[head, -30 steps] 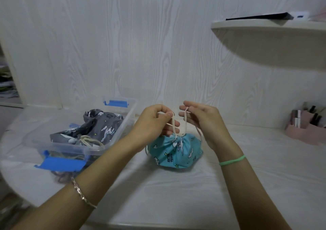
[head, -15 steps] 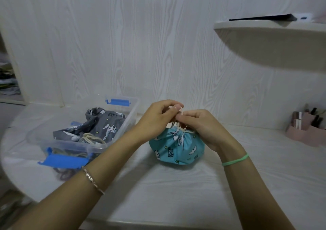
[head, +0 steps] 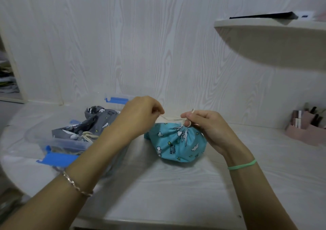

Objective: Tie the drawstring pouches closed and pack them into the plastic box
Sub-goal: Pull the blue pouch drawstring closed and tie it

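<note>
At the far left, on the white table (head: 176, 194), stands the clear plastic box (head: 70, 144), with no lid on it. One blue clasp (head: 58, 158) is on its near end, and a second one shows at the far end. Inside the box lies a grey pouch (head: 95, 123) with a white cloud print, and its pale cord (head: 88, 135) lies in a bunch on top of the cloth. The left forearm, with a thin bracelet (head: 77, 185) at the wrist, passes in front of the right part of the box. The left hand (head: 141, 113) is lifted above the table, just right of the box. Its fingers are curled together and pinch one end of the cream drawstring (head: 172, 118). The drawstring runs nearly level and straight from this hand to the other one. Below it, the blue pouch (head: 178, 141) sits on the table just beside the box, round and full. Its mouth is gathered tight at the top, and the word UNICORN is printed on its side. The right hand (head: 206, 123) is at the gathered neck and touches the cloth. Its fingers are curled and clamp the other part of the drawstring, and a short end of it sticks up above the knuckles. A green band (head: 242, 164) is around the right wrist. At the far right, well apart from the pouch, a pink holder (head: 307, 132) with small cosmetic items stands by the wall. Above it, a white shelf (head: 264, 24) carries a flat dark object (head: 262, 16).
</note>
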`<action>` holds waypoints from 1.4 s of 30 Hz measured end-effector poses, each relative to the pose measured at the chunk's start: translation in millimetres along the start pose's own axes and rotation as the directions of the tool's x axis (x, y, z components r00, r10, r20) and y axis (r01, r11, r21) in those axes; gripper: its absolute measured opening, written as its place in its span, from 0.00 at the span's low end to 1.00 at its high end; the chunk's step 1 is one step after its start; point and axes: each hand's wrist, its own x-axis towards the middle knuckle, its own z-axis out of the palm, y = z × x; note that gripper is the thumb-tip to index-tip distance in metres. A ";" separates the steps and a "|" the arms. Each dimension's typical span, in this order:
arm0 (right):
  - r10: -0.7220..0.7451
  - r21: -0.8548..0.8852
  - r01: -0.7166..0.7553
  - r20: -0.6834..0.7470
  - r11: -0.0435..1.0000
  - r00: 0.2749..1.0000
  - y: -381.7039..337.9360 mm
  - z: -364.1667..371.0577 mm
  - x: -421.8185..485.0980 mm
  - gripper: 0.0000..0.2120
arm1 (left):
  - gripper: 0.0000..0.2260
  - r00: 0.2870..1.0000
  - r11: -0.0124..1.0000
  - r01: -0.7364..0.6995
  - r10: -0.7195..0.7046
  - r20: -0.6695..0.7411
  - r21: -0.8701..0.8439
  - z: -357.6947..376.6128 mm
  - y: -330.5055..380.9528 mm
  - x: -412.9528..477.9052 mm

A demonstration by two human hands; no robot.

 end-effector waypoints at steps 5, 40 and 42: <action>-0.083 -0.006 0.083 0.032 0.997 0.996 -7.3 10.3 -3.7 0.05 | 0.09 0.953 0.886 -0.026 0.162 0.257 -0.463 13.9 17.4 1.0; 0.037 0.229 -0.031 -0.020 0.973 0.999 25.2 7.9 -6.7 0.21 | 0.06 0.980 0.931 -0.060 0.124 0.157 -0.360 34.6 22.4 -2.0; -0.074 -0.001 0.075 -0.159 0.997 0.984 24.3 9.1 -7.6 0.07 | 0.06 0.984 0.917 -0.018 0.088 0.158 -0.398 37.8 20.2 -1.6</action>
